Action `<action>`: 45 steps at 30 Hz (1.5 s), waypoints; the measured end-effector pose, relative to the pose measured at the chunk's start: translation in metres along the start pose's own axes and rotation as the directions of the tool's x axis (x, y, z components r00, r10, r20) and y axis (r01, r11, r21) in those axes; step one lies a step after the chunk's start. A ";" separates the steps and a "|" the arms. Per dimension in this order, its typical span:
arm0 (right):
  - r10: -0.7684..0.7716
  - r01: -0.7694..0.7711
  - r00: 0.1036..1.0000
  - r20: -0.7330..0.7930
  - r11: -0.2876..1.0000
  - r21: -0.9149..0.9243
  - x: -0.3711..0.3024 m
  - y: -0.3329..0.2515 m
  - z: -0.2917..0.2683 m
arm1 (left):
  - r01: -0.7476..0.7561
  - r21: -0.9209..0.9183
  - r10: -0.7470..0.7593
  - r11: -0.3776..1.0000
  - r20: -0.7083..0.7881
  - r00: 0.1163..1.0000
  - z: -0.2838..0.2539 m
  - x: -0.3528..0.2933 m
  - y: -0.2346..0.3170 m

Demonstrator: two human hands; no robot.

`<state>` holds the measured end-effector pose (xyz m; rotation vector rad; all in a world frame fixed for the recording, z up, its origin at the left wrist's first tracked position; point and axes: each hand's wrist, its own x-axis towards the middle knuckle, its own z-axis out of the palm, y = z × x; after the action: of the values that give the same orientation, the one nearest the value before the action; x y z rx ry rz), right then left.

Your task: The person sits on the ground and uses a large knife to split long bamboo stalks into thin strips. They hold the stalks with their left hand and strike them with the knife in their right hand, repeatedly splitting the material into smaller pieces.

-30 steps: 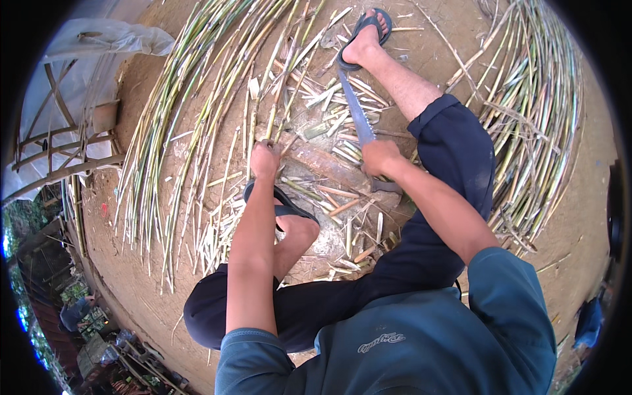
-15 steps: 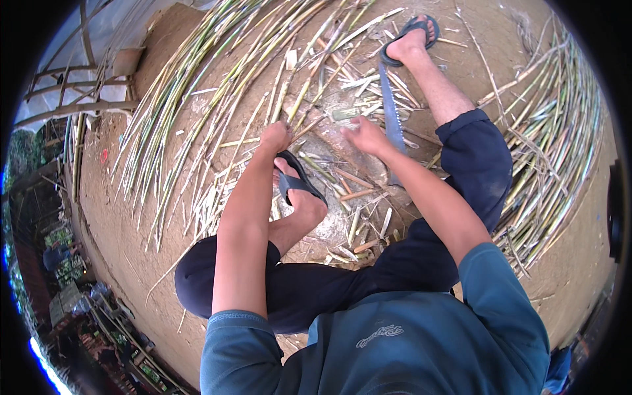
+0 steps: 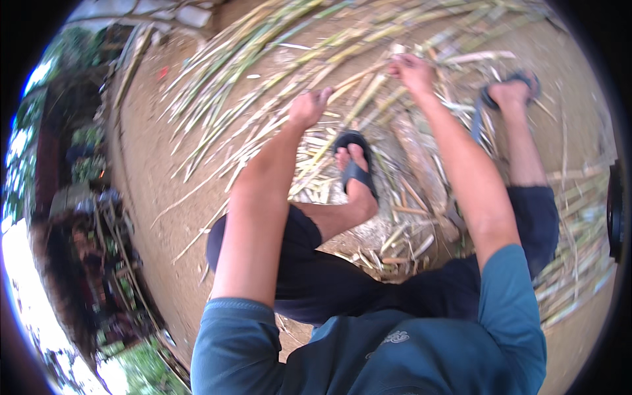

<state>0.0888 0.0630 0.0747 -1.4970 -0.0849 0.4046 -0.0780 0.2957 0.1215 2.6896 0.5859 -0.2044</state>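
A slim yellowish cane stalk [image 3: 359,78] stretches between my hands, smeared by motion. My left hand [image 3: 309,108] is closed around its near end, beyond my left foot. Farther out and to the right, my right hand [image 3: 413,72] has its fingers closed at the stalk's far part, beside a pale cut end. Long green and yellow stalks [image 3: 230,85] lie spread on the ground beyond and left of my hands. A wooden block [image 3: 418,155] rests between my feet. The saw [image 3: 476,122] lies by my right foot, its blade mostly hidden.
Short cut pieces [image 3: 388,243] litter the ground around the block. My sandalled left foot [image 3: 355,164] is beside it, my right foot [image 3: 513,92] farther off. Another heap of stalks [image 3: 573,263] lies at the right. A wooden frame structure [image 3: 125,263] stands at the far left.
My view has swung left. Both hands have reached farther out, and my right hand has gone from open beside the block to closed at the stalk.
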 end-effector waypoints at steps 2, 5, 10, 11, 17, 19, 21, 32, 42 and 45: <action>-0.043 0.019 0.988 0.147 0.987 0.162 0.006 -0.017 0.017 | 0.222 0.144 -0.218 0.964 -0.042 0.975 -0.020 0.014 -0.036; -0.054 0.072 0.980 0.194 0.994 -0.087 0.008 -0.010 0.018 | 0.278 0.366 -0.075 0.888 -0.481 0.873 0.004 0.023 -0.072; -0.212 0.198 0.977 -0.023 0.942 -0.272 -0.045 0.065 -0.053 | -0.489 0.257 0.539 0.833 -0.187 0.821 0.028 0.009 0.006; -0.221 0.181 0.974 -0.049 0.890 -0.418 -0.057 0.074 -0.072 | -0.543 0.249 0.575 0.802 -0.071 0.815 0.036 0.008 0.033; 0.234 -0.160 0.969 -0.075 0.370 -0.915 -0.167 0.035 -0.125 | -0.328 0.219 0.261 0.919 0.284 0.922 0.115 -0.010 0.076; 0.448 -0.127 0.894 -0.012 0.229 -0.965 -0.193 0.012 -0.142 | -0.359 0.314 0.281 0.879 0.267 0.922 0.111 -0.010 0.081; 0.554 -0.069 0.832 -0.022 0.064 -0.996 -0.223 -0.004 -0.155 | -0.341 0.383 0.203 0.858 0.358 0.911 0.096 -0.006 0.098; 0.610 0.060 0.792 0.034 -0.023 -0.998 -0.293 0.040 -0.141 | -0.188 0.599 -0.112 0.779 0.426 0.898 0.064 -0.024 0.100; 0.344 -0.015 0.937 0.059 0.206 -0.978 -0.294 -0.009 -0.136 | -0.192 0.541 -0.064 0.819 0.418 0.906 0.108 -0.027 0.104; 0.175 -0.213 0.973 -0.151 0.419 -0.883 -0.300 -0.032 -0.138 | -0.167 0.586 -0.180 0.793 0.487 0.855 0.099 -0.033 0.096</action>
<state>-0.1418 -0.1618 0.1522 -2.6268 -0.1046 0.5623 -0.0730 0.1639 0.0696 3.0106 0.3911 -1.2962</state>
